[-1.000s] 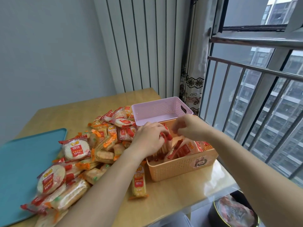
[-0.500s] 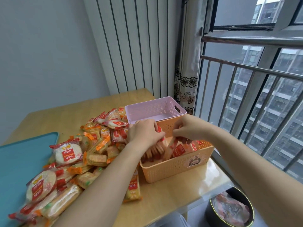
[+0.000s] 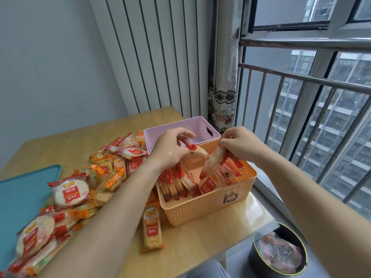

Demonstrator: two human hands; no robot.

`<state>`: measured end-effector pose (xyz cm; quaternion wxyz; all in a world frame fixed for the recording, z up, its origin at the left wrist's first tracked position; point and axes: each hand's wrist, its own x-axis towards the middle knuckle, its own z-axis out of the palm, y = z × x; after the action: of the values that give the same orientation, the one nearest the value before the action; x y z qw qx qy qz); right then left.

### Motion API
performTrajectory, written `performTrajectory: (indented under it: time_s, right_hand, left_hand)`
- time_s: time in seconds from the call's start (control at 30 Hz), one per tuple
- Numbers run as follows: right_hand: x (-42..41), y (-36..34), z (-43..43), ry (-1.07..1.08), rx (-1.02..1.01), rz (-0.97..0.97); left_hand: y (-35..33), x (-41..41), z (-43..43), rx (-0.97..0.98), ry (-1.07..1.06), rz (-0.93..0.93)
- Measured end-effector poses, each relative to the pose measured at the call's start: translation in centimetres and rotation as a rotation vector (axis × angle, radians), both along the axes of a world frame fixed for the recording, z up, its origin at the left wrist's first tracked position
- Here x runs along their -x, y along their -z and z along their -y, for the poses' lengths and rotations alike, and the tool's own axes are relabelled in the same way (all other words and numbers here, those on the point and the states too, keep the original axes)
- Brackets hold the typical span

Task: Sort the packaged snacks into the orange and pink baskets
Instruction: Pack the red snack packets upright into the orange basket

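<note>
Holding one red-ended rice cracker pack each, both hands hover over the orange basket [image 3: 208, 205]. Left hand [image 3: 170, 147] fingers pinch a pack [image 3: 197, 151] by its red end, lying roughly level above the basket's back edge. Right hand [image 3: 240, 143] fingers grip a second pack [image 3: 213, 162] by its top, hanging tilted, lower end down among the packs in the basket. Basket holds a row of red packs on edge at left, more loose at right. Pink basket [image 3: 200, 125] touches the orange one behind; its inside is mostly hidden. Snack pile [image 3: 96, 177] sprawls on the counter [image 3: 60, 145] left of the baskets, with one orange pack [image 3: 152, 227] just beside the orange basket. Teal tray [image 3: 22, 189] at far left.
</note>
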<state>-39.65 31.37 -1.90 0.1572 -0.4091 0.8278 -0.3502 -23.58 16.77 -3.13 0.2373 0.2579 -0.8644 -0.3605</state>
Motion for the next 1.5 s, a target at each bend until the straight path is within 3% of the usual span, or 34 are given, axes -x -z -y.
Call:
performTrajectory:
  time_s: [0.13, 0.27, 0.33, 0.47, 0.57, 0.7, 0.77, 0.87, 1.0, 1.13, 1.23, 1.33, 1.47, 1.5]
  right_hand:
    - [0.6, -0.4, -0.4, -0.002, 0.020, 0.002]
    - [1.0, -0.6, -1.0, 0.016, 0.051, 0.014]
    - [1.2, -0.6, -1.0, 0.023, 0.062, -0.041]
    - [1.1, -0.4, -0.4, 0.019, 0.097, -0.058]
    - [0.7, -0.2, -0.1, -0.006, 0.084, -0.087]
    - [0.6, -0.7, -0.3, 0.068, 0.176, -0.099]
    - [0.6, -1.1, -0.4, 0.139, 0.286, -0.083]
    - [0.2, -1.1, 0.3, 0.193, 0.375, 0.007]
    - [-1.4, 0.4, 2.5, 0.142, 0.290, 0.020]
    - [-3.7, 2.8, 4.5, 0.077, 0.166, -0.020]
    - [-5.0, 4.0, 5.4, 0.024, 0.108, -0.066]
    - [-5.2, 3.7, 5.8, -0.027, 0.047, -0.063]
    - [-4.0, 2.1, 4.7, -0.128, -0.048, 0.169]
    - [-3.5, 1.9, 4.4, -0.139, -0.079, 0.130]
  left_hand:
    - [-0.7, 0.3, -0.3, 0.317, 0.095, 0.114]
    - [0.4, -0.3, -0.1, 0.466, 0.118, 0.312]
    - [0.7, -0.6, -0.3, 0.419, 0.134, 0.304]
    - [0.7, -1.2, -1.7, 0.117, 0.223, 0.393]
    - [1.5, -1.3, -1.8, 0.355, 0.267, 0.496]
    - [1.6, -1.3, -1.1, 0.533, 0.206, 0.331]
    - [1.3, -1.5, -0.6, 0.636, 0.180, 0.340]
    - [1.3, -1.8, -0.5, 0.604, 0.204, 0.517]
    - [1.3, -1.8, -0.9, 0.444, 0.263, 0.709]
    - [1.0, -2.6, -0.3, 0.244, 0.150, 0.449]
    - [1.4, -3.4, -0.2, 0.327, 0.092, 0.355]
    - [2.3, -3.6, -1.1, 0.392, 0.131, 0.386]
    - [4.1, -2.5, -1.6, 0.606, 0.099, 0.448]
    - [4.3, -2.2, -1.6, 0.645, 0.085, 0.453]
